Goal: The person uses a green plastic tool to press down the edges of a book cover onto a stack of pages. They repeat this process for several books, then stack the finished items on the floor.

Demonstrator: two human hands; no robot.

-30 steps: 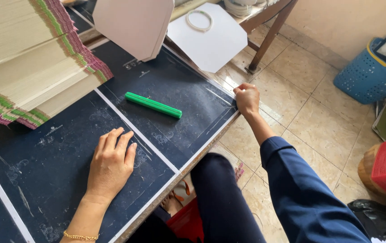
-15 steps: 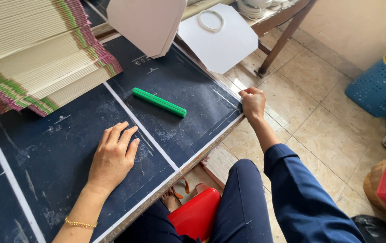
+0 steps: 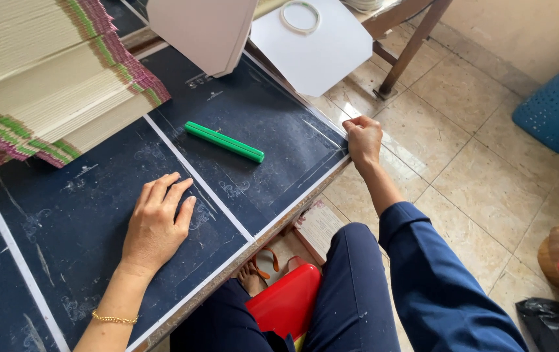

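L hand [image 3: 155, 228] flat on table [image 3: 97, 261] | R hand [image 3: 362, 138] grips table edge | green stick [image 3: 224, 141] btwn

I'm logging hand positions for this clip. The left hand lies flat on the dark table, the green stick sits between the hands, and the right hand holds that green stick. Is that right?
Not quite. In the head view the right hand grips the table's corner edge, not the green stick, which lies untouched on the table. The left hand does lie flat on the dark surface.

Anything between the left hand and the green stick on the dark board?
Nothing visible. The left hand lies flat on the dark board; the green stick lies up and to its right, with only bare board and a white line between. The right hand grips the board's corner edge.
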